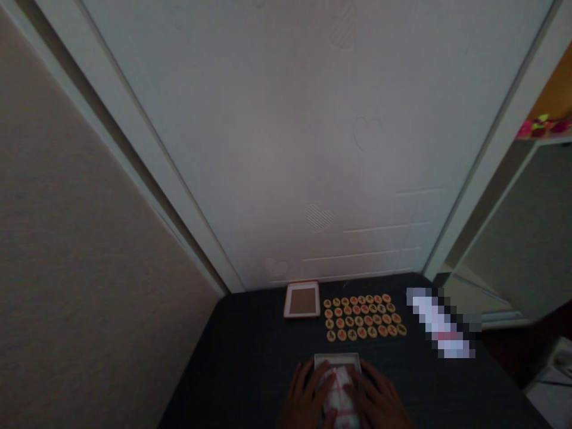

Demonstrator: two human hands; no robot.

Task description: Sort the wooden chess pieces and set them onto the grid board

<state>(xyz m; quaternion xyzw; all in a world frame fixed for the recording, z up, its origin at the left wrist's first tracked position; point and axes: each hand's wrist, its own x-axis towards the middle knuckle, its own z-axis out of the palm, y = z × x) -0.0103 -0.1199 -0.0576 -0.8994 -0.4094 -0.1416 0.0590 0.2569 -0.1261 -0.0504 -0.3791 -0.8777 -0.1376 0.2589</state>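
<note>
The fingers of the left hand [306, 399] and the right hand [375, 399] are spread over a pink and white packet [337, 390], but a firm hold cannot be told. The packet sits in a flat white box [336, 360]. Past the fingers, round wooden chess pieces [364, 319] are laid in neat rows on a dark table [250, 363], beside a square brown-and-white tray [302, 300].

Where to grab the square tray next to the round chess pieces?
Probably pinch the left rim of the square tray, coming from above on the left. It lies flat with a raised pale rim, which gives an edge to hold, while the round chess pieces sit close along its right side.
</note>
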